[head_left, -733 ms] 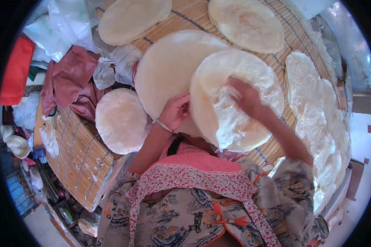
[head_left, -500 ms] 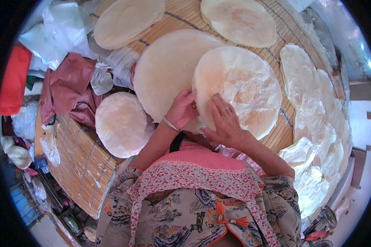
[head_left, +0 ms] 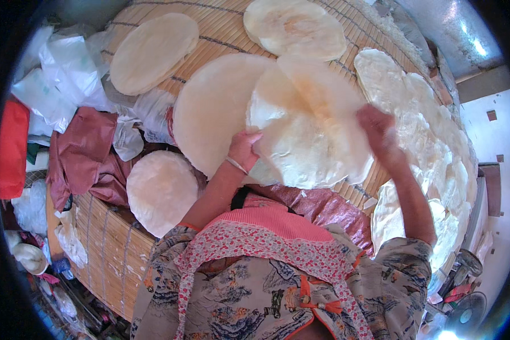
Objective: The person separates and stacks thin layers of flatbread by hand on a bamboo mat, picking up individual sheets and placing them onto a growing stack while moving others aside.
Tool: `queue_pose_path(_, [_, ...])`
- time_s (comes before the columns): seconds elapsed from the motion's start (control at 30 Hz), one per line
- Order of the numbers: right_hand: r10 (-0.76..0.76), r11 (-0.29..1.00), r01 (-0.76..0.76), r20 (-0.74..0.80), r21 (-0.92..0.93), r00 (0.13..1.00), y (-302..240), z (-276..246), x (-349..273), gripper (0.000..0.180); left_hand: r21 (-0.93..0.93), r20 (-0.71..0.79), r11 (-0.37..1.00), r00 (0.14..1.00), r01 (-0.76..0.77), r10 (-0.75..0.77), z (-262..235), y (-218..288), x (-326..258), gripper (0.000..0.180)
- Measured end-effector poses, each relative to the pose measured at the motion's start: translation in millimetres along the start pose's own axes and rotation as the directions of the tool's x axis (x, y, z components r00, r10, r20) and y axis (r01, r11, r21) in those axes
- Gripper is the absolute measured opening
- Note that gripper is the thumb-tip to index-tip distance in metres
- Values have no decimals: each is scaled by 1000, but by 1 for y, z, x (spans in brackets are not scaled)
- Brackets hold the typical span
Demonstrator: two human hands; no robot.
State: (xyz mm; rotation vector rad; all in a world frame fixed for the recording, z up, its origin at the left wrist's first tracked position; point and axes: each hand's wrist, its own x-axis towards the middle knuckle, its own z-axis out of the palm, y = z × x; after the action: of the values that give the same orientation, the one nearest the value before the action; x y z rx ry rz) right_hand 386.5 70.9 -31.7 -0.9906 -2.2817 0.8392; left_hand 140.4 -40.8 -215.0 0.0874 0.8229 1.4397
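Note:
A stack of thin round dough sheets [head_left: 311, 161] lies in front of me, its top sheet [head_left: 317, 93] lifted, bent and blurred. My right hand [head_left: 379, 133], smeared by motion, is closed at the right edge of that top sheet. At the stack's left edge, my left hand [head_left: 245, 148] pinches the rim between thumb and fingers. Behind and to the left, a larger pale round sheet [head_left: 209, 107] lies partly under the stack. Close to my left forearm sits a smaller, thicker-looking round stack [head_left: 160, 192].
A slatted bamboo mat [head_left: 221, 28] bears two more round sheets, one far left [head_left: 153, 54] and one far centre [head_left: 294, 28]. Overlapping pale sheets [head_left: 425, 130] line the right edge. Plastic bags [head_left: 68, 73] and maroon cloth [head_left: 85, 153] crowd the left.
My right hand has moved from the stack's middle out to the right, swinging the top sheet's edge up. My left hand stays at the left rim. The view has shifted slightly.

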Motion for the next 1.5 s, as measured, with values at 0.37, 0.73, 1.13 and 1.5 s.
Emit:
queue_pose_path(0.37, [-200,977,196,-47,-81,979,-106,-97,38,11,-54,93,993,990,-101,106,15,51,-28,23])
queue_pose_path(0.73, [-251,754,460,440,-470,862,-98,102,38,11,-146,178,978,968,-151,176,41,76,-41,24])
queue_pose_path(1.13, [-240,739,486,491,-466,837,-126,66,41,10,-110,228,982,958,-154,175,51,92,-39,19])
queue_pose_path(1.5, [-77,967,137,268,-213,960,-95,103,16,35,118,194,968,961,-221,196,81,88,-49,12])
